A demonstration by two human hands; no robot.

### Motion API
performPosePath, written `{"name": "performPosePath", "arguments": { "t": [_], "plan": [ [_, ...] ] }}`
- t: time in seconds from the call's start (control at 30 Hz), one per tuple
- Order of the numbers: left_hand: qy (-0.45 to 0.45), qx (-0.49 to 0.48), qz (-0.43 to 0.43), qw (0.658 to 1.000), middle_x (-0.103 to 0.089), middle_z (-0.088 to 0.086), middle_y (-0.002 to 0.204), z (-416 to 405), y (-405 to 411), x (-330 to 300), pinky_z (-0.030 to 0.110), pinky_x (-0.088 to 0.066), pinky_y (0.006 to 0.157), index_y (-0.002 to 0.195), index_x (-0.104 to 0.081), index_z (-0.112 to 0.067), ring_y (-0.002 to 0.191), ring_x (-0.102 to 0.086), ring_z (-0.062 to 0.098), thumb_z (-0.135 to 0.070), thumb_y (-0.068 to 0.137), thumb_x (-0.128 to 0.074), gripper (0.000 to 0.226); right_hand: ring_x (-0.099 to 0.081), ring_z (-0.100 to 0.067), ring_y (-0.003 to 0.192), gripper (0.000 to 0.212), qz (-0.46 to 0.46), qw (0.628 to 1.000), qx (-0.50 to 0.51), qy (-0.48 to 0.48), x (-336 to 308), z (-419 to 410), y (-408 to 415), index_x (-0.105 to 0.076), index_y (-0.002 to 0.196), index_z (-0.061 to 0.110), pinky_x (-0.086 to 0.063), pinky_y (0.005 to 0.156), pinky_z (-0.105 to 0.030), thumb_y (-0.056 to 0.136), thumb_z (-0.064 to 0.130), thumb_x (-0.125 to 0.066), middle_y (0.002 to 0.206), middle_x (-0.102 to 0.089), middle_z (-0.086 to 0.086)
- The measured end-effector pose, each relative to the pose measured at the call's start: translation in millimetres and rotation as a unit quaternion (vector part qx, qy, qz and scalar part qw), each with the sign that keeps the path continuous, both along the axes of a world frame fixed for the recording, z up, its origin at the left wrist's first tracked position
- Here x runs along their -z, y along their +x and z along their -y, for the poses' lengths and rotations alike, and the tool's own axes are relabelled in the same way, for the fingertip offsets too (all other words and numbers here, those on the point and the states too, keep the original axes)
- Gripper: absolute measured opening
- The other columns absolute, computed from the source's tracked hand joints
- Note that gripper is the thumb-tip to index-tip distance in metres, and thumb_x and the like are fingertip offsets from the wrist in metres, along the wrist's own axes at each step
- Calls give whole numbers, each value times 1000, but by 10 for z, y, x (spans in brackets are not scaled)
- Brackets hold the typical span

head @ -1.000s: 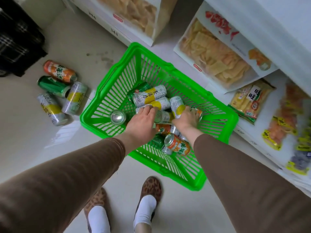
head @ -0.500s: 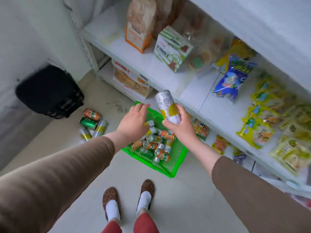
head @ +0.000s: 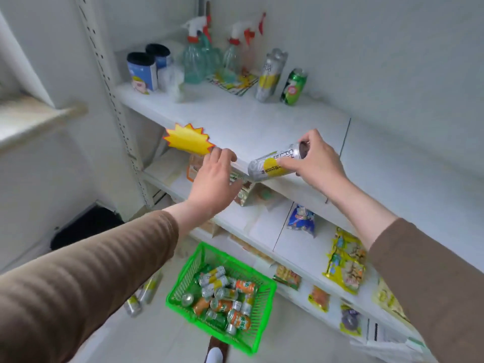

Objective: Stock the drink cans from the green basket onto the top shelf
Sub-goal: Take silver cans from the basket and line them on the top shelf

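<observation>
The white shelving (head: 262, 121) fills most of the view, and its right end runs out of frame; the lower shelves are partly covered by both brown sleeves, so several snack packets (head: 345, 260) there show only in part. The top shelf (head: 235, 119) holds two tall cans at the back, a silver-and-yellow can (head: 271, 76) and a green can (head: 293, 87), beside blurred spray bottles (head: 199, 61) and two blue tubs (head: 142, 72). Print on all of them is too soft to read. A black bag (head: 86, 226) sits low on the pale floor, half hidden by the left arm. The green basket (head: 180, 284) stands on the floor below, with a heap of cans (head: 225, 297) in it; more cans (head: 142, 294) lie outside it, smeared by motion. The right hand (head: 317, 158) grips a silver-and-yellow drink can (head: 272, 165), tilted on its side over the front edge of the top shelf. The left hand (head: 214, 176) is loose and holds nothing, near a yellow starburst tag (head: 187, 138)
</observation>
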State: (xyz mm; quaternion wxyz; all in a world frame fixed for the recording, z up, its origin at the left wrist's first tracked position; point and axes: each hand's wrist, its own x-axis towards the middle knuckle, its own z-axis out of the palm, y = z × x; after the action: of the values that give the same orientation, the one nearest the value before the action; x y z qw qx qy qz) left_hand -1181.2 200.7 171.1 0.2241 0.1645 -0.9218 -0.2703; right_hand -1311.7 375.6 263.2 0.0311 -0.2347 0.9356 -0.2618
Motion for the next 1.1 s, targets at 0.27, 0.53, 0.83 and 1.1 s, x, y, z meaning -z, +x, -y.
{"name": "performPosePath", "arguments": {
  "t": [0.27, 0.53, 0.83, 1.1],
  "plan": [
    [-31, 33, 75, 996, -45, 8, 129, -72, -1044, -221, 40, -41, 96, 135, -41, -13, 118, -40, 30, -31, 82, -68, 62, -61, -31, 108, 65, -54, 998, -11, 43, -166, 368, -1117, -48, 119, 17, -45, 81, -35, 75, 57, -76, 123, -65, -4],
    [-22, 8, 91, 996, -43, 8, 132, 101, -1496, -77, 41, -42, 98, 139, -38, -15, 121, -38, 29, -33, 83, -67, 66, -73, -29, 87, 75, 5, 997, -1, -76, 249, 756, -1700, -40, 115, 33, -61, 77, -48, 59, 70, -75, 110, -70, 4],
    [-24, -17, 110, 994, -43, 7, 133, 630, -1803, 21, 39, -43, 96, 138, -38, -16, 122, -38, 28, -33, 83, -67, 65, -74, -26, 86, 62, 128, 976, 50, -168, 837, 1411, -1944, -51, 106, 35, -62, 77, -47, 56, 53, -83, 102, -73, 4],
    [-14, -20, 113, 993, -43, 6, 137, 1080, -2080, -12, 37, -41, 100, 139, -37, -17, 125, -37, 26, -32, 83, -66, 65, -75, -25, 83, 60, 123, 963, 78, -227, 1043, 2108, -2199, -49, 102, 35, -63, 76, -48, 55, 61, -75, 99, -72, 4]
  ]
}}
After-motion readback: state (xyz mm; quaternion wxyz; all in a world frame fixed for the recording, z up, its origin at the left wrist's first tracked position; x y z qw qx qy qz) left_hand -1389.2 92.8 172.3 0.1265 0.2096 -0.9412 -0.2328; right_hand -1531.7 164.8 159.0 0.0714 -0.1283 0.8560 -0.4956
